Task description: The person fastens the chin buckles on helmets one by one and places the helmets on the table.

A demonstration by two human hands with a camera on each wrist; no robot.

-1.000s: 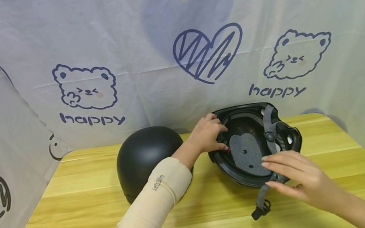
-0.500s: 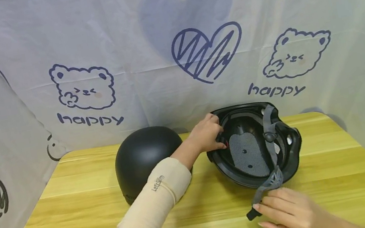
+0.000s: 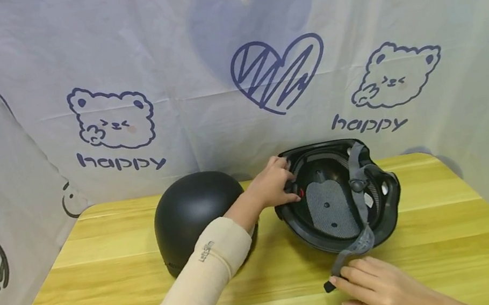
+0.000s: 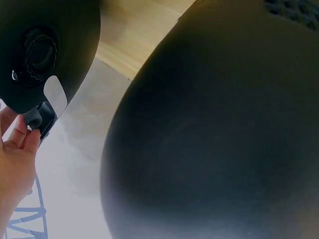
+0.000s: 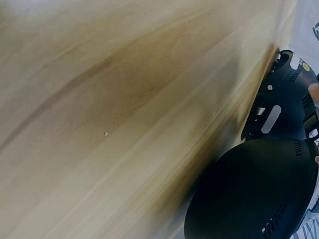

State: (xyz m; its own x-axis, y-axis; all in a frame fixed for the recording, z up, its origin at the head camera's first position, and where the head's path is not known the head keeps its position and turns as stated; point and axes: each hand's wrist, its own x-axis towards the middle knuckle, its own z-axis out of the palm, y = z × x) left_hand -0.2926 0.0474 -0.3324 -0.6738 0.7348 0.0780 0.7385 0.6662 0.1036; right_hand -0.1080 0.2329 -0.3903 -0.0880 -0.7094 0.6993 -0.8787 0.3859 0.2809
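An upturned black helmet (image 3: 298,226) lies on the table with its grey-padded inside showing. My left hand (image 3: 271,185) grips its left rim, fingers over the edge beside a small red part. In the left wrist view, the fingers (image 4: 31,137) of that hand pinch the edge by a ribbed knob (image 4: 33,118). In front of the helmet, my right hand (image 3: 377,286) holds the loose end of the grey chin strap (image 3: 340,261) near its black buckle (image 3: 329,286). The strap's upper part runs down across the right of the helmet's opening.
A second, matte black helmet (image 3: 196,210) stands dome up to the left, partly behind my left forearm. Both helmets are on a wooden table (image 3: 79,301). A white printed cloth (image 3: 191,74) hangs behind and at both sides.
My right hand has come down from beside the helmet's opening to the strap end and taken hold of it. The strap end has shifted slightly left. My left hand stays on the rim.
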